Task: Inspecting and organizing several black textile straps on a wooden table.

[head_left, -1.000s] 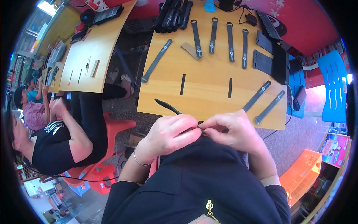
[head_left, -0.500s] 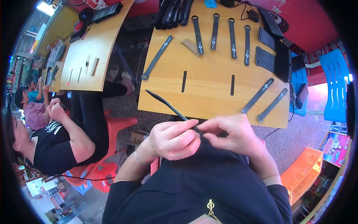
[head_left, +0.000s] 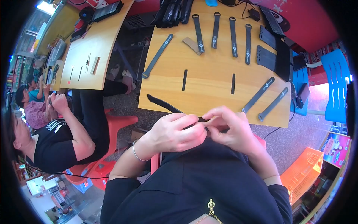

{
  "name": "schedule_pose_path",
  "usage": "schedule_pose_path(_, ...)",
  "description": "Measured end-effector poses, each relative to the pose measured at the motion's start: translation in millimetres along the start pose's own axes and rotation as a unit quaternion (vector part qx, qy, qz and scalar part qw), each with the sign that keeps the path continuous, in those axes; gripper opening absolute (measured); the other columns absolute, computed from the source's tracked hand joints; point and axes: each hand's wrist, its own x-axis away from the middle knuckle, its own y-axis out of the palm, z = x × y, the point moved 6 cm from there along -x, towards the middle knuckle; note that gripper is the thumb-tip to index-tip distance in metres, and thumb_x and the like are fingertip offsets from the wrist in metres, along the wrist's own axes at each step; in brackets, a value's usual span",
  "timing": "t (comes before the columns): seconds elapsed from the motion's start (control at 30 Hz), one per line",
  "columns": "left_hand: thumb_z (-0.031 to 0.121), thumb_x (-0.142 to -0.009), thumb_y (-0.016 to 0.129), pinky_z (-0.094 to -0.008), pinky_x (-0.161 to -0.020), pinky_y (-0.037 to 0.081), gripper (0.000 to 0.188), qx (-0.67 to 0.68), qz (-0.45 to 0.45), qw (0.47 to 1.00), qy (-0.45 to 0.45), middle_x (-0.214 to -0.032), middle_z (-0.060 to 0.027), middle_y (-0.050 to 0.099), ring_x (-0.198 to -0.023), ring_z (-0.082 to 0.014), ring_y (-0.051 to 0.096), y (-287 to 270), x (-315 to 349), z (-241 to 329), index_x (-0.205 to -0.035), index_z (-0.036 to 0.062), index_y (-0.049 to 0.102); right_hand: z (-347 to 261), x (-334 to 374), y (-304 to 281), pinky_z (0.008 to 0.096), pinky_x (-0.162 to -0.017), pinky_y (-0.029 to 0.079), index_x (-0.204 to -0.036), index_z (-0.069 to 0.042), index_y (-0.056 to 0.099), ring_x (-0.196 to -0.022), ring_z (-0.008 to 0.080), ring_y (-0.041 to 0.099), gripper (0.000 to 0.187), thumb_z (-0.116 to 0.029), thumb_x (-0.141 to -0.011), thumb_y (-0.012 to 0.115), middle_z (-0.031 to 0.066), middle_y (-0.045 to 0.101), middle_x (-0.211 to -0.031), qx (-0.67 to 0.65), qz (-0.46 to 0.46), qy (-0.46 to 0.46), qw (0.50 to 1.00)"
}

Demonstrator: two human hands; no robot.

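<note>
A black strap (head_left: 164,103) runs from between my fingers toward the table's near left edge, its far end free. My left hand (head_left: 178,131) is closed around the strap near its other end. The fingers of my right hand (head_left: 232,126) pinch that end beside the left fingertips, which cover most of it. Past my hands on the wooden table (head_left: 209,86) lie two short black strips (head_left: 184,80). Several dark straps with a ringed end, such as this one (head_left: 198,33), are laid out around them. Two more straps (head_left: 260,94) lie at the right near edge.
A black bundle of straps (head_left: 173,13) is at the table's back left, near a small cardboard piece (head_left: 191,45). Stacks of black straps (head_left: 267,56) sit at the right edge. A person (head_left: 63,138) sits at left by another table. An orange crate (head_left: 302,173) stands lower right.
Both hands have shifted slightly, with the right fingers lifted and my left hand rolled over the strap. The strap's free end has dropped a little and turned flatter.
</note>
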Motion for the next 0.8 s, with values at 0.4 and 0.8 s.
schedule_pose_path(0.4, 0.011, -0.067, 0.064, -0.0266, -0.067, 0.052, 0.016, 0.08, -0.038, 0.995, -0.044, -0.083, -0.0031, 0.055, -0.081, -0.0163, 0.059, 3, -3, -3, -0.082, 0.0073, 0.06, 23, 4, 9, 0.0236, -0.07, 0.053, -0.113, -0.004, 0.05, -0.074, 0.0123, 0.068, 0.034, 0.002, -0.081, 0.058, 0.0087, 0.069, -0.078, -0.114, -0.044, 0.112, 0.986)
schedule_pose_path(0.8, 0.007, -0.061, 0.069, -0.0249, -0.056, 0.052, 0.018, 0.057, 0.04, 0.995, -0.071, -0.081, -0.0031, 0.06, -0.072, -0.0153, 0.061, -6, 1, 2, -0.078, 0.0045, 0.066, 10, 2, 7, 0.0234, -0.071, 0.053, -0.119, -0.002, 0.046, -0.077, 0.0113, 0.066, 0.037, 0.004, -0.084, 0.055, 0.0103, 0.069, -0.085, -0.167, -0.062, 0.08, 0.981)
